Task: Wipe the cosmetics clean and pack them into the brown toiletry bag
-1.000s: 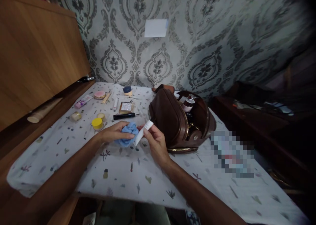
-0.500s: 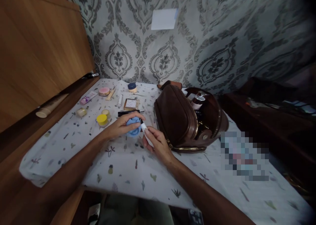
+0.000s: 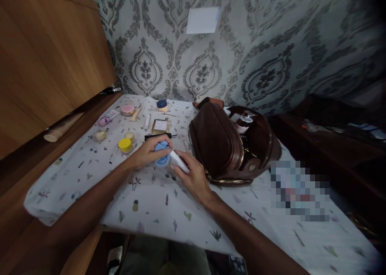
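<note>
My left hand (image 3: pixel 153 148) is closed around a crumpled blue cloth (image 3: pixel 162 156). In my right hand (image 3: pixel 194 174) is a slim white tube (image 3: pixel 179 161), slanting up to the left so that its upper end meets the cloth and my left fingers. That end is covered. Just behind the cloth lies a dark, slender pen-like item (image 3: pixel 158 136). To the right of my right hand stands a brown cosmetic bag (image 3: pixel 214 142), unzipped, with a pink-and-dark bottle (image 3: pixel 243 124) among the things inside.
Left and behind lie a yellow-lidded jar (image 3: pixel 125 145), a glittery palette (image 3: pixel 161 126), a pink compact (image 3: pixel 127 110), a navy-lidded jar (image 3: pixel 162 105) and a purple-white tube (image 3: pixel 108 117). A wooden cabinet (image 3: pixel 51 54) borders the left. A blurred-out item (image 3: pixel 298 190) lies right.
The white tube has shifted slightly up and left against the cloth. Its black end, visible before, is now hidden. My right fingers have moved along the tube, showing more of it.
</note>
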{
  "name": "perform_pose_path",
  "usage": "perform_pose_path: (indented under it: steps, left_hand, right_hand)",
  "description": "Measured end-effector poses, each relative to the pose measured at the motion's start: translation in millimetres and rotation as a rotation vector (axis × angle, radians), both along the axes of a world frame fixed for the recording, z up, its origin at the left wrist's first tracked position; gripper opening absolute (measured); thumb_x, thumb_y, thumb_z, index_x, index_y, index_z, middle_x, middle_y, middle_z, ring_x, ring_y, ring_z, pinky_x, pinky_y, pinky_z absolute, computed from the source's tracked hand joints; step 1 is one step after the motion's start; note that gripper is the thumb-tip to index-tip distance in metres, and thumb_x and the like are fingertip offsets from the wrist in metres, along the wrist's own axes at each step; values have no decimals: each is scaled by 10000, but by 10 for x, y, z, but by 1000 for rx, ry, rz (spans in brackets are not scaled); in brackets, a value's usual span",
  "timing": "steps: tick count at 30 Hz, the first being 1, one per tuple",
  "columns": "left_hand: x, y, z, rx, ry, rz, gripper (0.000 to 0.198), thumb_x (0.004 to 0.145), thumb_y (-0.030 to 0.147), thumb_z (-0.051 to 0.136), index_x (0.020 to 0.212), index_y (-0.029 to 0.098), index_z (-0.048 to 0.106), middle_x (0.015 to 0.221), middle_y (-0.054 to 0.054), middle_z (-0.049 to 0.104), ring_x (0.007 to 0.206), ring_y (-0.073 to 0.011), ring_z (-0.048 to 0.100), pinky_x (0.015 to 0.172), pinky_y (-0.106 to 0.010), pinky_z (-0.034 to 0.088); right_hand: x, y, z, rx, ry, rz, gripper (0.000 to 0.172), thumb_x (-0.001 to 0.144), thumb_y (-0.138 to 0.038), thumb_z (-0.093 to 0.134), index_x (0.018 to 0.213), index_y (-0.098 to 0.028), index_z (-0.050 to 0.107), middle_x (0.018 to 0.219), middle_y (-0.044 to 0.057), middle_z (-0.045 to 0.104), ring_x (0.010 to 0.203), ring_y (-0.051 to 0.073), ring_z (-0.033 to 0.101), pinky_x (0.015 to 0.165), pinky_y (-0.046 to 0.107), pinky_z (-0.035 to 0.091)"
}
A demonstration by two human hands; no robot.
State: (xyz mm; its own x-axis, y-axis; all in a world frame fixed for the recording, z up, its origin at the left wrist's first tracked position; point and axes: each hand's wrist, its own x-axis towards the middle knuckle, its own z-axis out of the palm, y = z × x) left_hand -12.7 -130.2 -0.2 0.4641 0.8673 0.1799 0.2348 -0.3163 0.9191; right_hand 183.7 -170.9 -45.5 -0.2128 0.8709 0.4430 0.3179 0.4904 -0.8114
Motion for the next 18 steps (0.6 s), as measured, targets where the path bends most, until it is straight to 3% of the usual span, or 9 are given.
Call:
perform_pose_path:
  steps: [4, 7, 10, 13, 15, 18]
  left_hand:
    - [-42, 20, 28, -32, -38, 14, 266, 811, 428, 686, 934, 196, 646, 832, -3, 576, 652, -121, 495, 569, -211, 396]
    - [-77, 60, 24, -72, -76, 10, 388, 779, 438, 729, 1087, 221, 637, 901, -12, 603, 690, -139, 539, 587, -217, 433]
    - [-79, 109, -20, -119, -144, 109, 509, 783, 485, 730, 1200, 245, 563, 895, 9, 584, 700, -128, 544, 612, -206, 454]
    - [-38, 135, -74, -202, -243, 201, 500, 836, 547, 647, 1222, 253, 527, 872, 21, 559, 726, -123, 538, 640, -202, 465]
    - [3, 133, -98, -282, -366, 182, 488, 843, 526, 628, 1232, 258, 504, 932, 6, 573, 811, -140, 563, 704, -223, 492]
    - [52, 118, -110, -328, -487, 81, 536, 737, 369, 719, 1213, 259, 497, 1061, -20, 587, 940, -162, 579, 779, -245, 507]
  right_hand:
    - [-22, -9, -33, -95, 127, -25, 223, 866, -346, 642, 1050, -220, 631, 864, 25, 659, 760, 178, 620, 703, 291, 493]
    - [-32, -9, -12, -213, 271, 31, 244, 903, -439, 601, 982, -209, 609, 785, 3, 623, 627, 136, 577, 575, 252, 460]
    - [-37, -1, 30, -289, 386, 36, 322, 907, -519, 581, 962, -202, 588, 750, -5, 609, 563, 111, 542, 484, 222, 399]
    - [-45, 2, 52, -330, 430, 69, 347, 899, -547, 584, 971, -207, 582, 748, -9, 612, 551, 106, 541, 457, 211, 377]
    - [-52, 3, 46, -333, 413, 113, 356, 896, -553, 585, 986, -209, 588, 756, -5, 620, 543, 106, 546, 443, 212, 355]
    - [-54, 16, 23, -318, 351, 125, 372, 888, -565, 590, 980, -205, 607, 725, -3, 622, 529, 109, 529, 445, 218, 338]
